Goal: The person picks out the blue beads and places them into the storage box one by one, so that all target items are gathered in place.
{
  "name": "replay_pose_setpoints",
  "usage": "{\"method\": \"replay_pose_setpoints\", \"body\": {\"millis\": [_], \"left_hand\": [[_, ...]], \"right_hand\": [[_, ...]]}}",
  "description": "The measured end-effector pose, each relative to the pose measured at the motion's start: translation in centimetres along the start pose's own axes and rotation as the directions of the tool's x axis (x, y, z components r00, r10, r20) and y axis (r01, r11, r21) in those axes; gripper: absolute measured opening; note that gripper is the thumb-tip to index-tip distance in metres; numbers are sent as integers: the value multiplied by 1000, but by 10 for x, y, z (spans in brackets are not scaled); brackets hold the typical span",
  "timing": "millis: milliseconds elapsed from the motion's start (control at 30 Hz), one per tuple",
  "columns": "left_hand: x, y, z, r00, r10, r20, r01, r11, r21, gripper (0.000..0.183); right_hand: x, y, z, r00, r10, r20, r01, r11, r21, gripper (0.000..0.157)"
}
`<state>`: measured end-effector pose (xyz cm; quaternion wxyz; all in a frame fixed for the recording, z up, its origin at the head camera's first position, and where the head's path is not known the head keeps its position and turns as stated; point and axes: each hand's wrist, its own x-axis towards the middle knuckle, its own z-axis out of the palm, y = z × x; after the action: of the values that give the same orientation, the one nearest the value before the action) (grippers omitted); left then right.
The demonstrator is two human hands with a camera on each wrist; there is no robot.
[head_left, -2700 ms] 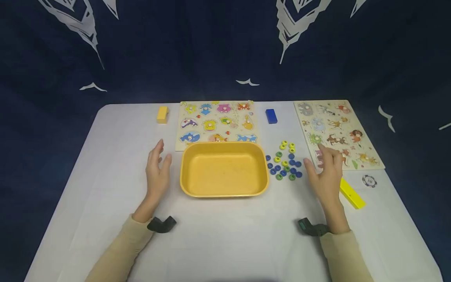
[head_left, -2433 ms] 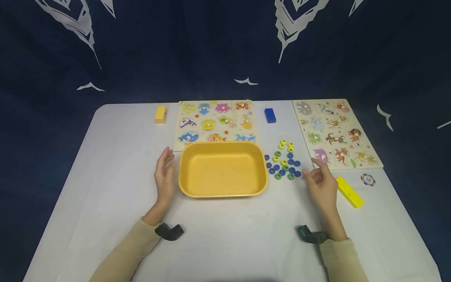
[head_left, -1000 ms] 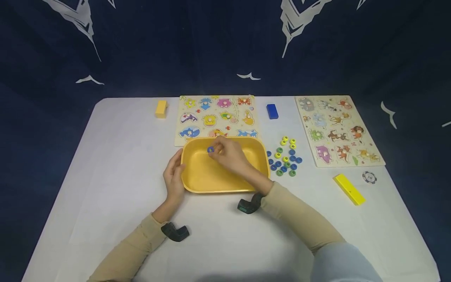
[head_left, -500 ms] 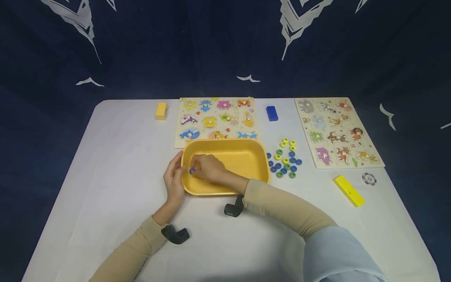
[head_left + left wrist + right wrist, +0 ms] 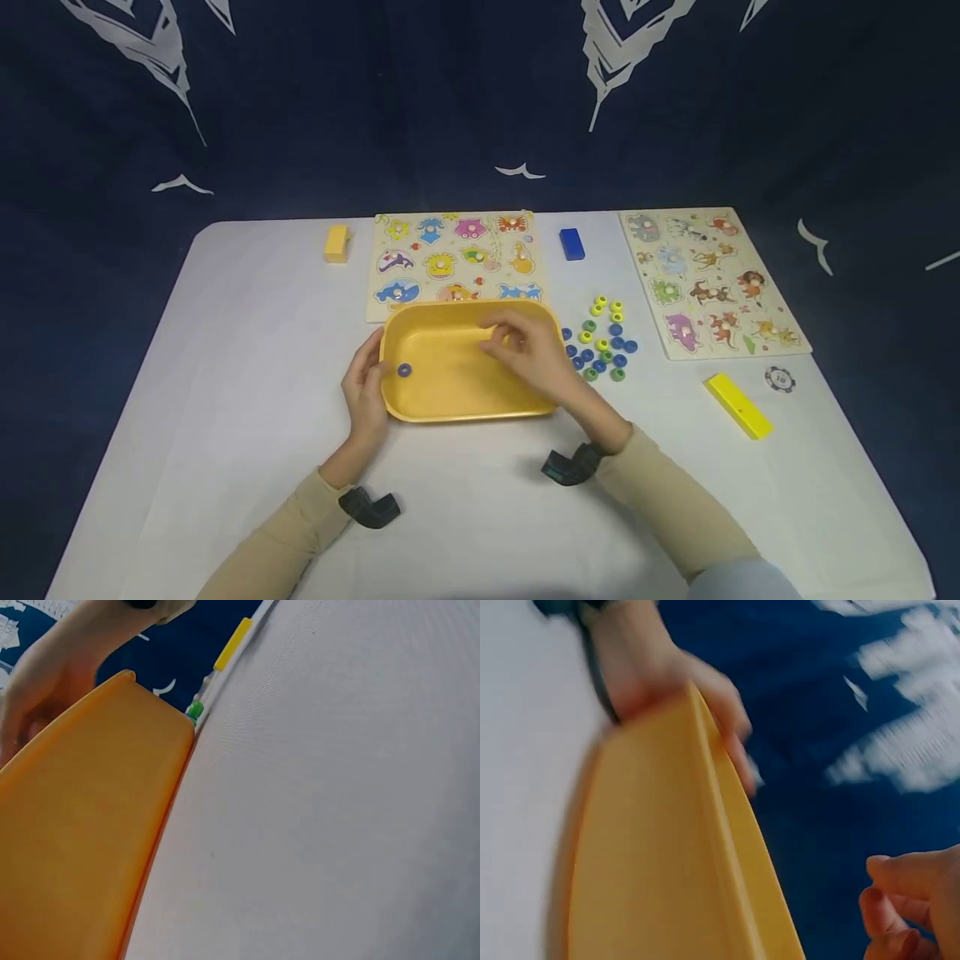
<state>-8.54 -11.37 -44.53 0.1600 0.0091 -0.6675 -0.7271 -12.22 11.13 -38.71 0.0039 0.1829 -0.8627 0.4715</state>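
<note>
A yellow plastic tray (image 5: 450,408) stands at the middle of the table. My left hand (image 5: 367,392) rests along its left rim, fingers fairly straight against the outside. One blue ring-shaped bead (image 5: 404,370) lies in the tray near that hand. Above the tray's right half is my right hand (image 5: 528,354), fingers loosely bent and holding nothing. In the right wrist view its thumb and fingers (image 5: 900,874) show nothing between them. Just right of the tray lie several loose beads in blue, green and yellow, among them a green bead (image 5: 618,375) and a blue bead (image 5: 631,346).
Behind the tray lies a sea-animal puzzle board (image 5: 420,279); another animal puzzle board (image 5: 693,308) is at the right. A yellow block (image 5: 337,244), a blue block (image 5: 572,244), a long yellow bar (image 5: 738,407) and a poker chip (image 5: 780,380) lie around on the white table (image 5: 225,375).
My right hand came from the right with a blue bead, let it go at the tray's left end, then drew back rightwards. My left hand moved in to the tray's left rim.
</note>
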Motion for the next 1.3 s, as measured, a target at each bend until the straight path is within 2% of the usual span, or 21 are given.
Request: {"method": "replay_pose_setpoints", "body": {"millis": [67, 133, 200, 267, 400, 467, 567, 667, 833, 1067, 1200, 1300], "left_hand": [[0, 1, 0, 1000, -3, 2, 3, 1000, -8, 45], [1, 1, 1, 1000, -6, 4, 6, 1000, -13, 45], [1, 1, 1, 1000, -11, 2, 11, 1000, -23, 45], [0, 2, 1, 1000, -18, 1, 18, 999, -28, 45], [-1, 2, 0, 999, -34, 4, 34, 999, -27, 45], [-2, 1, 0, 999, -38, 9, 38, 999, -29, 45], [-2, -1, -1, 999, -36, 19, 37, 999, -39, 45], [-2, -2, -1, 999, -34, 22, 35, 998, -44, 46], [-1, -2, -1, 1000, -24, 20, 24, 999, -37, 45], [0, -1, -2, 1000, -23, 13, 24, 999, -47, 45], [0, -2, -1, 1000, -25, 3, 25, 998, -62, 45], [1, -3, 0, 1000, -25, -1, 25, 998, -62, 45]], "right_hand": [[-15, 19, -23, 993, -11, -121, 11, 1000, 5, 25], [-31, 42, -43, 971, 6, -239, -4, 1000, 6, 24], [-47, 68, -59, 942, 58, -332, -60, 998, 2, 24], [-62, 92, -71, 904, 136, -406, -150, 989, -2, 25], [-83, 121, -86, 835, 279, -475, -325, 945, -17, 28], [-89, 126, -90, 820, 318, -475, -371, 929, -18, 26], [-92, 130, -91, 819, 351, -454, -411, 911, -37, 24], [-91, 134, -89, 833, 355, -424, -429, 899, -91, 23], [-90, 138, -84, 863, 323, -389, -418, 889, -187, 22], [-88, 138, -80, 890, 282, -358, -394, 870, -296, 22], [-87, 135, -82, 885, 296, -360, -405, 871, -278, 23], [-85, 132, -84, 877, 283, -389, -389, 893, -227, 26]]}}
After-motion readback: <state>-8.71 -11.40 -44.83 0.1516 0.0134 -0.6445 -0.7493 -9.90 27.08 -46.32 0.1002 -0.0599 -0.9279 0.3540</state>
